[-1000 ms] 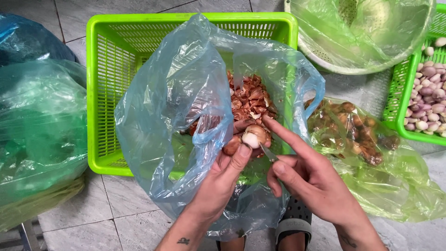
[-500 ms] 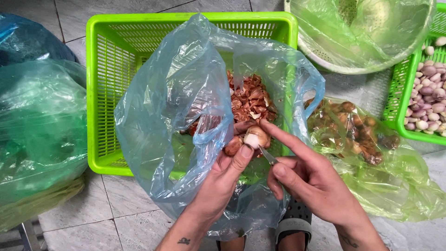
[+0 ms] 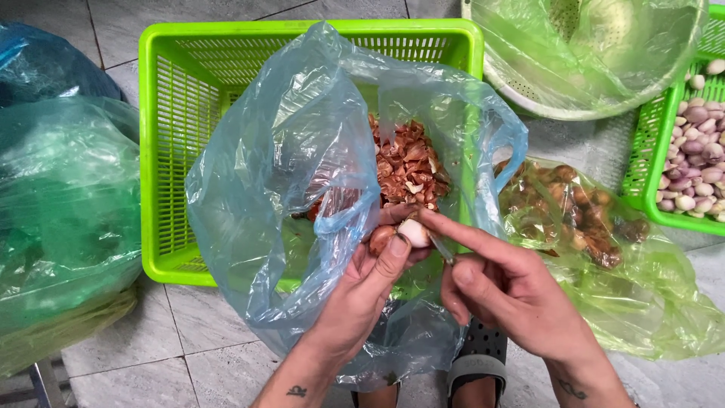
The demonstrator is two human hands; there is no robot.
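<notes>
My left hand (image 3: 362, 291) grips a small shallot (image 3: 402, 234), partly peeled, pale at one end and brown at the other. My right hand (image 3: 507, 291) holds a small knife (image 3: 441, 248) with its blade against the shallot, the forefinger stretched along it. Both hands hover over the mouth of a blue plastic bag (image 3: 287, 189) that lies in a green basket (image 3: 170, 159) and holds a heap of brown peelings (image 3: 408, 162).
A green-tinted bag of unpeeled shallots (image 3: 581, 211) lies to the right. Peeled shallots (image 3: 698, 174) fill another green basket (image 3: 642, 159) at the far right. A bag-covered colander (image 3: 589, 53) sits at the top right. Full plastic bags (image 3: 60, 211) stand at the left. My sandalled foot (image 3: 479, 359) is below.
The shallot has turned slightly in my left hand and shows more pale flesh. My right hand with the knife has shifted a little against it.
</notes>
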